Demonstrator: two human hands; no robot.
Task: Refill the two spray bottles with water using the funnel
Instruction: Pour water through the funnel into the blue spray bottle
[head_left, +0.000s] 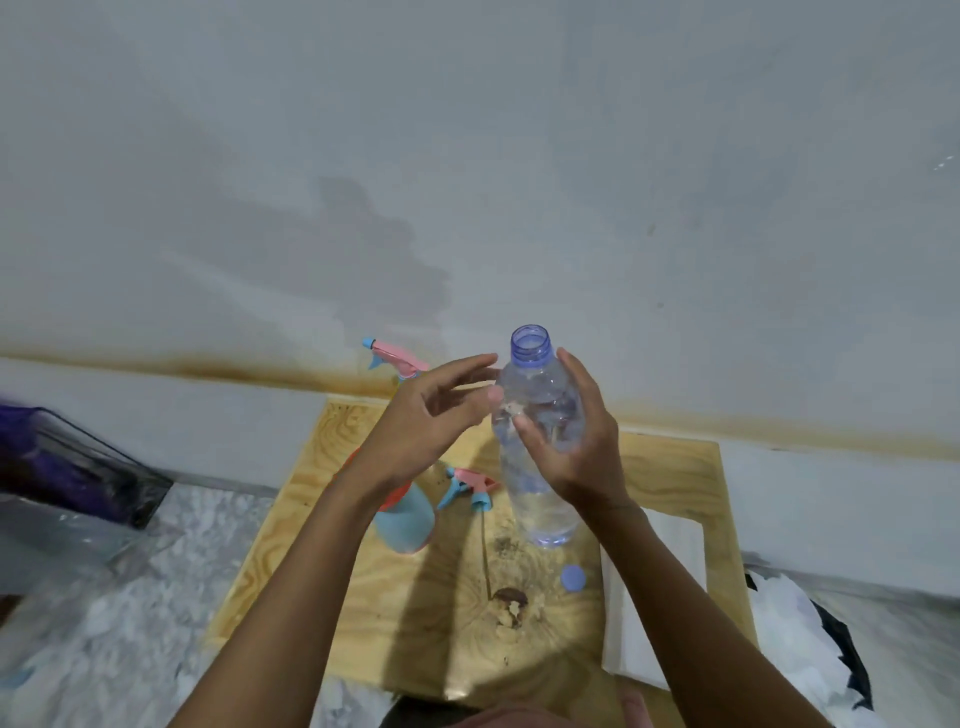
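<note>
My right hand (574, 441) grips a clear plastic water bottle (540, 441), uncapped, held upright above the wooden table (670, 478). My left hand (431, 421) hovers just left of the bottle with fingers relaxed, its fingertips near the bottle's shoulder. Its blue cap (573, 578) lies on the table. A blue spray bottle body (405, 519) stands under my left wrist, with an orange funnel (395, 496) partly hidden behind my arm at its top. A pink-and-blue spray head (470, 486) lies beside it. A second spray bottle's pink trigger head (392, 356) shows near the wall.
A white folded cloth (639, 613) lies on the table's right side. A dark spot with crumbs (511, 605) marks the tabletop. A dark purple box (72, 462) sits at left on the floor. The wall (467, 156) stands directly behind the table.
</note>
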